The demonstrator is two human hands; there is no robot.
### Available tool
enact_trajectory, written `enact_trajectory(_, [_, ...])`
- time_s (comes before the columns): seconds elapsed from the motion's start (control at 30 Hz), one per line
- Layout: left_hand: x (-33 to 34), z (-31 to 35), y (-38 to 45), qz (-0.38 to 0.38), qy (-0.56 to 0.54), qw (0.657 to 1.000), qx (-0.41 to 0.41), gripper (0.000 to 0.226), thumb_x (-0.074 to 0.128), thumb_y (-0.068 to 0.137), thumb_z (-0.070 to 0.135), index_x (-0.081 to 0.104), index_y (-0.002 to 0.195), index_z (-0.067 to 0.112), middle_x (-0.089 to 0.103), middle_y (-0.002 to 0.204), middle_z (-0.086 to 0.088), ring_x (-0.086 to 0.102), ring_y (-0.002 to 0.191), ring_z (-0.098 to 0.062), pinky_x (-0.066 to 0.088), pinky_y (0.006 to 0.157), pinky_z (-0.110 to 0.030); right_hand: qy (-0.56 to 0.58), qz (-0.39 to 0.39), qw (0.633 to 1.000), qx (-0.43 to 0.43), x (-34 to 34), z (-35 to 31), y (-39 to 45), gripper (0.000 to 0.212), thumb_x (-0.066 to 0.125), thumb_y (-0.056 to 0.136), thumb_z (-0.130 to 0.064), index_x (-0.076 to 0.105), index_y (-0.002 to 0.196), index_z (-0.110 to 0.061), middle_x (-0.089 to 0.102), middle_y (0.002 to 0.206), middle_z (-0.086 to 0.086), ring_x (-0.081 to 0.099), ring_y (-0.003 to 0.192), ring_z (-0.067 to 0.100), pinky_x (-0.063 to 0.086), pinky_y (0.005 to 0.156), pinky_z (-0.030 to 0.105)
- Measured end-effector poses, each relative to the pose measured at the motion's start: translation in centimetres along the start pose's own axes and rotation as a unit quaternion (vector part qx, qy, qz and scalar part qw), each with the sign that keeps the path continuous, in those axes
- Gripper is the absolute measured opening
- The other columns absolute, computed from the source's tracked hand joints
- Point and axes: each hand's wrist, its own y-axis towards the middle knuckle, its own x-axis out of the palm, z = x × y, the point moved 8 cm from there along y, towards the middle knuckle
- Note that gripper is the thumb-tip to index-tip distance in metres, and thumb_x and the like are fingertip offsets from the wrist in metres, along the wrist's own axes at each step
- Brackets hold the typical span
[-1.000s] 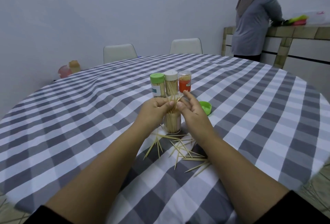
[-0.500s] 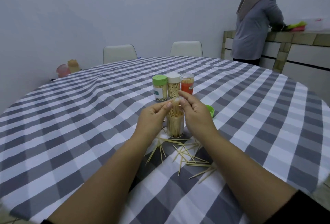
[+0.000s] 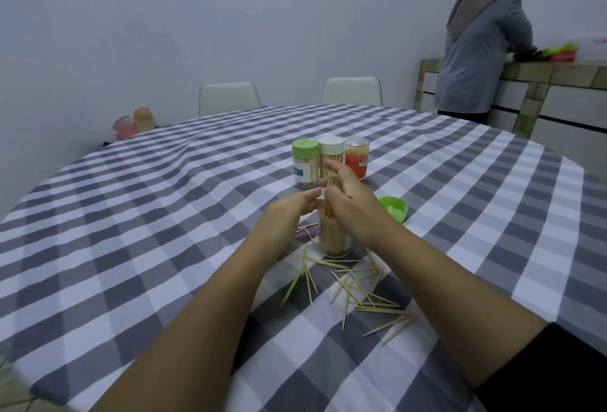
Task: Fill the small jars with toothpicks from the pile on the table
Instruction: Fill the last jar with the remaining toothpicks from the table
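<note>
Open jar point(image 3: 333, 240) stands upright near the table's point(image 3: 131, 231) middle, between both hands, toothpick bundle point(image 3: 328, 206) poking up out of its mouth – long axis vertical. Right hand point(image 3: 353, 204) sits nearer, over the jar top, fingers loosely spread and touching the bundle tips; whether it pinches any I cannot tell. Left hand point(image 3: 289, 214) lies just beside the jar, fingers relaxed and straight, holding nothing – loose pile point(image 3: 354, 283) lies toward the near edge, under the right wrist.
</note>
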Motion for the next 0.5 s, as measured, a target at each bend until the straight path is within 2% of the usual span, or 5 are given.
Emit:
enact_trajectory(0.1, [0.1,-0.3,0.2,-0.033,0.065,0.997,0.022,0.052,0.054,0.090,0.008,0.045,0.139,0.024,0.067,0.114,0.000,0.064,0.104,-0.016,0.053,0.092,-0.029,-0.071,0.024,0.995,-0.065,0.4,-0.5,-0.1,0.042,0.047,0.098,-0.031,0.043,0.140,-0.030,0.058,0.125,-0.003,0.055,0.110,0.012,0.047,0.094,0.035])
enact_trajectory(0.23, [-0.6,-1.0,0.6,-0.036,0.146,0.988,0.019,0.083,0.075,0.078,0.017,0.030,0.147,0.033,0.063,0.126,0.007,0.060,0.114,-0.014,0.044,0.103,-0.044,-0.019,0.114,0.993,-0.028,-1.0,0.8,-0.1,0.032,0.050,0.097,-0.025,0.058,0.128,-0.025,0.064,0.122,-0.002,0.057,0.112,0.012,0.048,0.093,0.034])
enact_trajectory(0.33, [-0.6,-1.0,0.6,-0.031,0.153,0.987,0.024,0.091,0.081,0.074,0.020,0.029,0.147,0.032,0.060,0.130,0.005,0.059,0.114,-0.010,0.048,0.098,-0.032,-0.007,0.118,0.993,-0.016,-1.3,1.2,-0.3,0.030,0.051,0.096,-0.027,0.062,0.124,-0.023,0.064,0.123,-0.004,0.056,0.113,0.010,0.047,0.096,0.034])
enact_trajectory(0.4, [-0.1,-0.7,0.5,-0.028,0.168,0.984,0.047,0.084,0.079,0.075,0.017,0.035,0.145,0.030,0.061,0.126,0.005,0.060,0.100,0.003,0.050,0.078,-0.010,-0.015,0.089,0.995,-0.040,-1.0,0.7,-0.6,0.031,0.050,0.097,-0.030,0.062,0.124,-0.023,0.063,0.125,-0.006,0.054,0.116,0.008,0.044,0.099,0.032])
enact_trajectory(0.5, [0.4,-0.4,0.5,-0.016,0.206,0.976,0.071,0.078,0.077,0.078,0.018,0.037,0.144,0.028,0.057,0.131,0.002,0.056,0.094,0.009,0.044,0.063,-0.001,-0.038,0.070,0.996,-0.047,-1.3,0.7,-0.6,0.033,0.048,0.097,-0.032,0.060,0.127,-0.024,0.060,0.130,-0.005,0.051,0.121,0.009,0.042,0.102,0.032])
